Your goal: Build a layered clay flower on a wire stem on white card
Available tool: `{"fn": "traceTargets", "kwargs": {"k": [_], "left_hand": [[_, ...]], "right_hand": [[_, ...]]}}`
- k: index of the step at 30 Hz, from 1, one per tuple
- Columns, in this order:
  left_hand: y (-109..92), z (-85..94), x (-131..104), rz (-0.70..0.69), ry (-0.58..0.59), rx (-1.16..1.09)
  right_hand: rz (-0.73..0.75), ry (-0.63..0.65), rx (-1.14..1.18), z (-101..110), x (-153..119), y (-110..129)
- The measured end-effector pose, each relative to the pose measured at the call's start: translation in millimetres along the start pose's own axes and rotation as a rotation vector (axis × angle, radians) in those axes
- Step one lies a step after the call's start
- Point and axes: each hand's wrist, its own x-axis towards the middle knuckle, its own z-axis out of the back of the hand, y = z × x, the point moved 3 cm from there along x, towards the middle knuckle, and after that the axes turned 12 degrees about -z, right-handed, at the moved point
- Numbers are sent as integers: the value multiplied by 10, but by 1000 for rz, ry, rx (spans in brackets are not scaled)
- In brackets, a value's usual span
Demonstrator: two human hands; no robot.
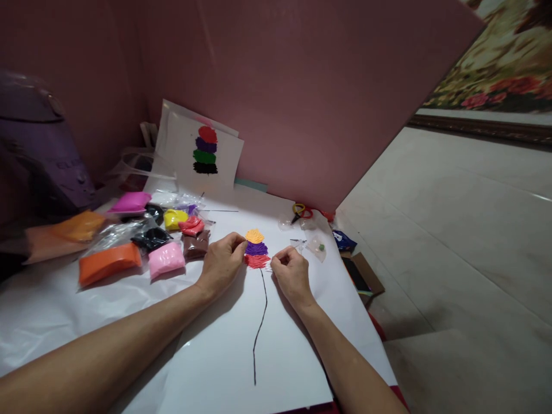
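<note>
On a white sheet of paper (215, 356) lies a stacked shape of textured clay (257, 248), yellow-orange on top, purple in the middle and red at the bottom. A thin dark wavy line (260, 330) runs down the paper below it. My left hand (224, 259) rests at the left side of the purple band, thumb and forefinger closed together. At the right edge of the red band, my right hand (291, 273) has its fingertips pinched, with a bit of white beside them. What either pinch holds is too small to make out.
Several bags of coloured clay, among them orange (110, 263), pink (166, 260) and brown (196, 244), lie at the left. Scissors (300, 213) and a small clear bag (317, 248) are at the right. A card (181, 144) with a similar stacked shape leans against the pink wall.
</note>
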Motion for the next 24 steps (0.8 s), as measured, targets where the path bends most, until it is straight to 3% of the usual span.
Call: {"fn": "traceTargets", "kwargs": {"k": [16, 24], "left_hand": [[12, 3, -2, 8, -1, -3], [24, -5, -4, 6, 1, -3]], "right_hand": [[-41, -84, -94, 72, -10, 96], [-163, -75, 41, 61, 24, -13]]}}
